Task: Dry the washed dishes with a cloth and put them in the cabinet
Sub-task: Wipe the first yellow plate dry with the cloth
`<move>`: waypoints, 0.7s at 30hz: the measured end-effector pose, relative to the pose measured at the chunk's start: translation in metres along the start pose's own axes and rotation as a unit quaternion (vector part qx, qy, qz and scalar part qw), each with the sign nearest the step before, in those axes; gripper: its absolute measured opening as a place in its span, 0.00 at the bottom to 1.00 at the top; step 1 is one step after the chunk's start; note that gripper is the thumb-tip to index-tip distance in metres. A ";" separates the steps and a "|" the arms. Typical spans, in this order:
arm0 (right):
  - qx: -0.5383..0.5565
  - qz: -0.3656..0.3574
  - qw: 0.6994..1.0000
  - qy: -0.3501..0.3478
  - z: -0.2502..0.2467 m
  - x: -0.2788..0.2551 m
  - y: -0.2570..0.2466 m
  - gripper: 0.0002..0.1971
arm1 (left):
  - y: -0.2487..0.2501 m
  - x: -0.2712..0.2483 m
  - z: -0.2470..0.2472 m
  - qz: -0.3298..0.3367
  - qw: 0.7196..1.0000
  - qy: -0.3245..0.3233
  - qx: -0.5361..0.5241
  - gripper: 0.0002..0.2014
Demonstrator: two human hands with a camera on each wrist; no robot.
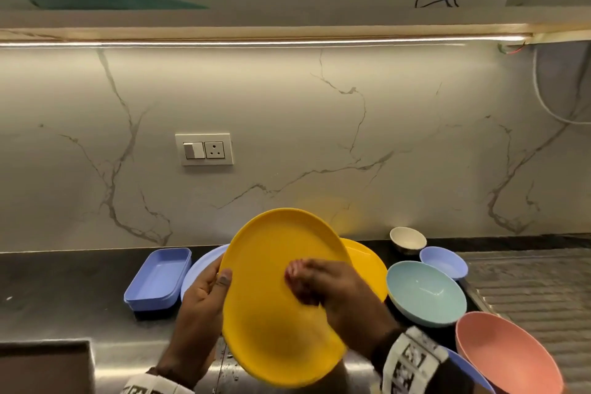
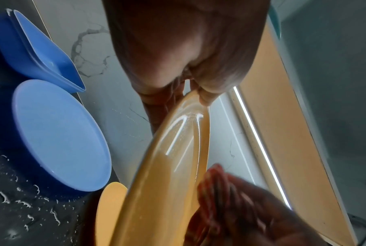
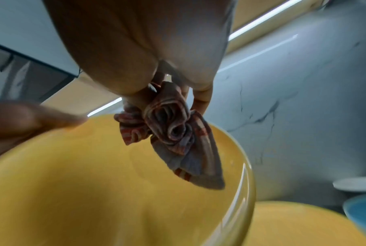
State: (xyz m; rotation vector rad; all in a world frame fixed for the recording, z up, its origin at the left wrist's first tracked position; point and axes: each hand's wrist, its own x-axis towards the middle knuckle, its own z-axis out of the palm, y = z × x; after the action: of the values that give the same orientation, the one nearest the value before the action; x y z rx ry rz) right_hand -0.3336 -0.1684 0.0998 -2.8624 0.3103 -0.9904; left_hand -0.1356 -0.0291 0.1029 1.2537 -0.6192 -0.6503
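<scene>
I hold a yellow plate (image 1: 275, 291) tilted up in front of me above the counter. My left hand (image 1: 204, 294) grips its left rim, thumb on the face and fingers behind. My right hand (image 1: 319, 285) clutches a bunched red-striped cloth (image 3: 173, 133) and presses it on the plate's face (image 3: 93, 183). In the left wrist view the plate (image 2: 167, 166) is edge-on, with the cloth (image 2: 215, 191) blurred against it. A second yellow plate (image 1: 367, 262) lies on the counter behind.
On the dark counter (image 1: 64, 281) sit a blue rectangular tray (image 1: 156, 278), a blue plate (image 1: 201, 265), a teal bowl (image 1: 425, 294), a small blue bowl (image 1: 444, 262), a white bowl (image 1: 407, 238) and a pink bowl (image 1: 502, 355). A shelf (image 1: 287, 25) with a teal dish (image 1: 112, 0) runs overhead.
</scene>
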 end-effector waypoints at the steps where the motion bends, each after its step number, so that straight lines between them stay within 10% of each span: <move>1: 0.003 0.032 0.999 0.040 -0.007 0.011 0.004 0.18 | 0.002 -0.001 0.002 0.012 1.000 0.003 0.010 0.11; 11: -0.161 -0.065 0.983 0.056 -0.035 0.067 0.029 0.23 | 0.009 -0.006 0.015 0.074 0.990 -0.023 0.116 0.14; 21: -0.178 0.006 0.983 0.047 -0.032 0.029 0.044 0.20 | 0.011 -0.003 0.009 0.110 0.991 -0.002 0.070 0.14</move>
State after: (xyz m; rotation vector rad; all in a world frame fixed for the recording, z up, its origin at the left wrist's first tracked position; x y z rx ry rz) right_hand -0.3376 -0.2191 0.1352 -3.1245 0.5651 -1.1792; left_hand -0.1426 -0.0306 0.1151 1.2921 -0.8060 -0.4312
